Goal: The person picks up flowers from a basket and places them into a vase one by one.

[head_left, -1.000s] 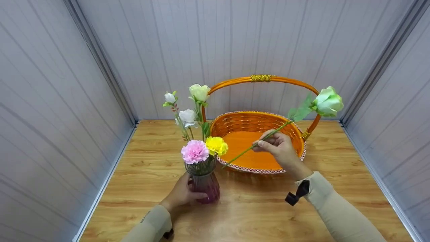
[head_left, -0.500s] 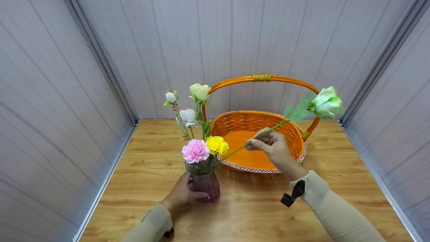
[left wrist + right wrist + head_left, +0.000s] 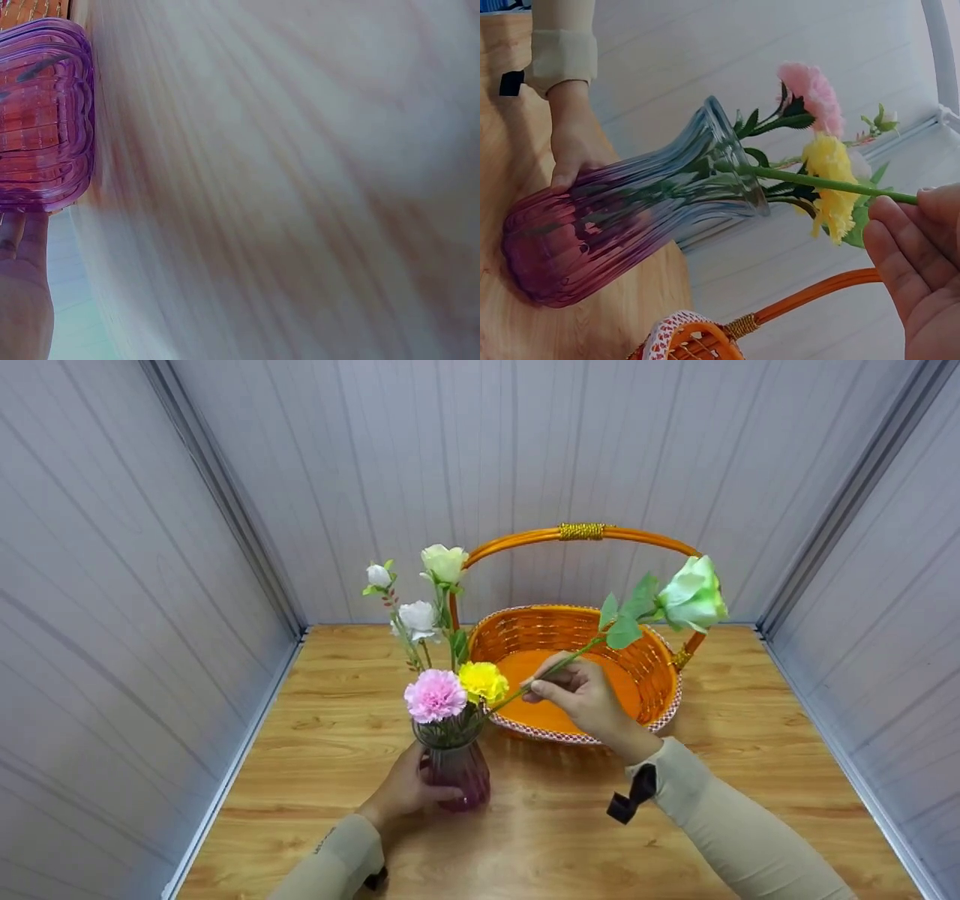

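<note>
My left hand grips the lower body of a ribbed glass vase, clear above and purple below, standing on the table. In the vase are a pink carnation, a yellow carnation, a cream rose, a white rose and a white bud. My right hand pinches the stem of a pale green rose, which slants up to the right. In the right wrist view its green stem runs into the vase's mouth.
An orange woven basket with a tall arched handle stands behind the vase and right hand. Wood-grain table lies beneath, with pale panel walls at the back and both sides.
My right hand has moved left and slightly down with the green rose, bringing its stem's lower end from beside the vase into its mouth. The left hand and vase have stayed put.
</note>
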`<state>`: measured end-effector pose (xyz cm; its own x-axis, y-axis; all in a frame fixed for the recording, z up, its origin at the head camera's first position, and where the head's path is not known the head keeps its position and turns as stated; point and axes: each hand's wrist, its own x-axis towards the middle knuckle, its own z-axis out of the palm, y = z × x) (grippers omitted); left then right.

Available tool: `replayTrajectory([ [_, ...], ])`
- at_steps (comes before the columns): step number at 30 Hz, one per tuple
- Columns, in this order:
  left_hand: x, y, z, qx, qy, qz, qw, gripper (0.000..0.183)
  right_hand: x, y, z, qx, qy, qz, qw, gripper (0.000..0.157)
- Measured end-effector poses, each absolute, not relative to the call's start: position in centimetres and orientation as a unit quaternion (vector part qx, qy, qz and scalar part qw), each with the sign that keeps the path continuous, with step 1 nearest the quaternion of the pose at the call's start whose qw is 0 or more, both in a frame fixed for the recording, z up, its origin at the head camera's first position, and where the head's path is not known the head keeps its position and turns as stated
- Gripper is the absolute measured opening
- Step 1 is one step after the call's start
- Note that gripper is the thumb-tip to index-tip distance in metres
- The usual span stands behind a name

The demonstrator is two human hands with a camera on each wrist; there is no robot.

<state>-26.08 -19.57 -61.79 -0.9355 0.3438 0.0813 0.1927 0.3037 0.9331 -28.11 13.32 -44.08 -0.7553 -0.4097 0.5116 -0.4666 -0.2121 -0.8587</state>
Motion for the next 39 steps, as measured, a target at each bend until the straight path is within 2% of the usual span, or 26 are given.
replayTrajectory([
  [14, -26.3, -19.6, -61.9, 0.159, 0.805, 0.566, 0.078, 0.096, -27.5, 10.8, -44.5, 0.367, -0.713, 0.597, 0.027, 0.008],
  [23, -26.4, -19.6, -61.9, 0.171, 0.809, 0.557, 0.073, 0.097, -27.1, 10.4, -44.2, 0.367, -0.724, 0.583, 0.012, 0.017],
  [29, -26.4, -19.7, -61.8, 0.165, 0.810, 0.557, 0.076, 0.097, -27.3, 10.2, -43.8, 0.387, -0.739, 0.550, 0.028, 0.023],
  [35, -26.2, -19.6, -61.6, 0.165, 0.806, 0.564, 0.073, 0.097, -27.5, 9.9, -43.5, 0.390, -0.762, 0.516, 0.039, 0.023],
  [39, -26.1, -19.5, -61.5, 0.160, 0.805, 0.566, 0.074, 0.097, -27.9, 9.7, -43.6, 0.409, -0.776, 0.476, 0.066, 0.021],
])
